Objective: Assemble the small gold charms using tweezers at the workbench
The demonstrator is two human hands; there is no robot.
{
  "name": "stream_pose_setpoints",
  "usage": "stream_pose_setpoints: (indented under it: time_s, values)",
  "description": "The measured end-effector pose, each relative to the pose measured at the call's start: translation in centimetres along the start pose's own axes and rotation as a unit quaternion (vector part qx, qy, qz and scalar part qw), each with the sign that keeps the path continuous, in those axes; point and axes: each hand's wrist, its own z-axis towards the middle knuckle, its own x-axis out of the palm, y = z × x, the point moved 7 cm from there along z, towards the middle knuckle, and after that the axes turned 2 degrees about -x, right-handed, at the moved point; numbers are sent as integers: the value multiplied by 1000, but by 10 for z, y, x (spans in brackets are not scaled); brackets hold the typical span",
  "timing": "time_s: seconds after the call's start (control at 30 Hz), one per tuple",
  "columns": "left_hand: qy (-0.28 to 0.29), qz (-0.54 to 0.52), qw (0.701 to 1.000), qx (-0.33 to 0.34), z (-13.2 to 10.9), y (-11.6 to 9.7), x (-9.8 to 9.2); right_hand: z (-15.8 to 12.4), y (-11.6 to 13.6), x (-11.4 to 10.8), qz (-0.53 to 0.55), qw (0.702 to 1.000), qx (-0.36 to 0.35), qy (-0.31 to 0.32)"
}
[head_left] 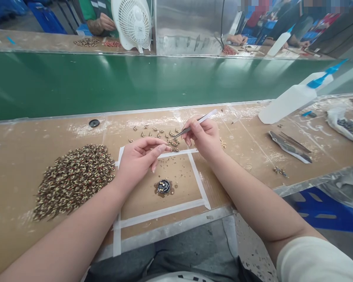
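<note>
**My two hands at a bench of tiny parts, tweezers in the right**

Far to the left of my left hand lies a large pile of small tan and dark parts (73, 180). My left hand (138, 158) is palm up, with the thumb and forefinger pressed together. I cannot tell whether a piece sits between them. Just beyond its fingertips, loose parts (155, 133) are scattered on the brown bench. Below both hands, inside a white tape outline (198, 182), rests a small round circuit board (164, 187). My right hand (204, 137) grips metal tweezers (194, 123), whose tip points left toward my left fingertips. Well to the right of that hand lies a white squeeze bottle (291, 100) with a blue nozzle.
</note>
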Motion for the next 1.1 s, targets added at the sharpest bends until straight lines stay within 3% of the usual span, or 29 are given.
stream_pose_setpoints:
  time_s: [0.13, 0.33, 0.5, 0.67, 0.83, 1.1]
  values:
    - [-25, -8, 999, 20, 6, -2, -12, 1, 0, 1, -2, 1000, 1, -1]
    - [-154, 41, 987, 18, 10, -17, -45, -1, -4, 4, -2, 1000, 14, 8]
    - [-208, 68, 976, 5, 12, -19, -63, -2, -4, 4, -3, 1000, 23, 2]
    - [-184, 157, 970, -14, 19, -12, -78, -2, -3, 4, 5, 1000, 9, 3]
    - [-125, 354, 925, -58, 22, -6, -92, -3, -3, 4, 26, 1000, 1, 7]
    - [-72, 461, 882, -65, 22, 2, -90, -2, -4, 4, 2, 1000, 15, 2]
